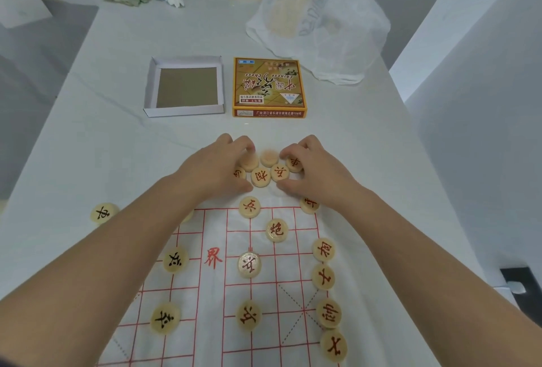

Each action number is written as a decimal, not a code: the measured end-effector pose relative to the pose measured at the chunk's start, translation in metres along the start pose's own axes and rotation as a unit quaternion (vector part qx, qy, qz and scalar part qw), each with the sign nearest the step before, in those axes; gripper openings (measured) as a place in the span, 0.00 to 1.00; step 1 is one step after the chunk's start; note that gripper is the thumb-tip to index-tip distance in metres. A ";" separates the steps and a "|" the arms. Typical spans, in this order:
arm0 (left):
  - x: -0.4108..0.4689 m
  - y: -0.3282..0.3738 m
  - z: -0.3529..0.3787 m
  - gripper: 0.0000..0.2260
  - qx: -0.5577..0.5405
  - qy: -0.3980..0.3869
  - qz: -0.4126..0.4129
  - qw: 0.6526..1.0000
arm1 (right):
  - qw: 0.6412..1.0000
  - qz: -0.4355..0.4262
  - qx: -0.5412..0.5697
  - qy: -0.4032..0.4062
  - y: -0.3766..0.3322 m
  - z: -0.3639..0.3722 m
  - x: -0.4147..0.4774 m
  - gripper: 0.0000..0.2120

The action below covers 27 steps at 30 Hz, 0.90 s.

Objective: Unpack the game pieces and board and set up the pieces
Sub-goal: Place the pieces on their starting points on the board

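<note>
Where the white table [117, 117] runs toward the camera, the cloth board [287, 278] lies spread on it, its near edge cut off by the frame and its left part hidden under a forearm. Beyond stand the open box tray [187, 111] and the printed lid [268, 84]. The left hand [217, 167] and the right hand [316, 170] curl around a heap of pieces [261, 176] just past the board's far edge; whether either pinches one cannot be told, and two pieces there are blurred. Other scattered pieces [275, 230] lie on the board.

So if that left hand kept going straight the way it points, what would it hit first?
The left hand would likely push into the cluster of loose pieces right at its fingertips; it seems to touch one already. Beyond them lies the orange game box.
</note>
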State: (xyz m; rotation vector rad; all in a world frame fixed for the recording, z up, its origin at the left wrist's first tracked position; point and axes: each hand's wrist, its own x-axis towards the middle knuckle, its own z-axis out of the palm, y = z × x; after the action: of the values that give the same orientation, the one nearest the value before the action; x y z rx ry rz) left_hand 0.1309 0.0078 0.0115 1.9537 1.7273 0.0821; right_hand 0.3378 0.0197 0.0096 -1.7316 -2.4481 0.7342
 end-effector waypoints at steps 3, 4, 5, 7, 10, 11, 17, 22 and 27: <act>-0.004 -0.004 0.000 0.31 -0.006 0.007 0.003 1.000 | 1.000 -0.003 -0.003 0.014 0.002 0.001 -0.003 0.22; -0.006 -0.005 0.000 0.32 -0.014 0.011 0.002 1.000 | 1.000 -0.003 -0.007 0.016 0.002 0.001 -0.004 0.22; -0.007 -0.005 0.001 0.32 -0.023 0.016 0.000 1.000 | 1.000 -0.004 -0.014 0.016 0.001 0.002 -0.005 0.23; -0.010 -0.007 0.001 0.30 -0.039 0.024 -0.002 0.999 | 0.999 -0.007 -0.034 0.020 -0.001 0.004 -0.005 0.23; -0.014 -0.007 0.004 0.26 -0.055 0.034 0.006 0.998 | 0.998 -0.015 -0.046 0.033 -0.003 0.005 -0.004 0.20; -0.014 -0.006 0.005 0.24 -0.061 0.037 0.008 0.997 | 0.998 -0.015 -0.044 0.034 -0.004 0.005 -0.004 0.19; -0.018 -0.004 0.008 0.21 -0.074 0.049 0.008 0.996 | 0.998 -0.016 -0.045 0.036 -0.003 0.005 -0.005 0.17; -0.021 -0.002 0.009 0.22 -0.052 0.060 0.007 0.997 | 0.999 -0.015 -0.043 0.029 -0.003 0.002 -0.007 0.16; -0.015 0.007 0.009 0.30 0.015 0.099 0.025 0.995 | 0.998 0.006 -0.041 0.041 0.000 0.001 -0.010 0.18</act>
State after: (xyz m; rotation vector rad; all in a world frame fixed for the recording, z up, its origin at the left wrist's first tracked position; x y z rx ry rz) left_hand 0.1373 -0.0097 0.0113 2.0695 1.8126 0.2774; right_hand 0.3414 0.0099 0.0108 -1.7676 -2.4497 0.5591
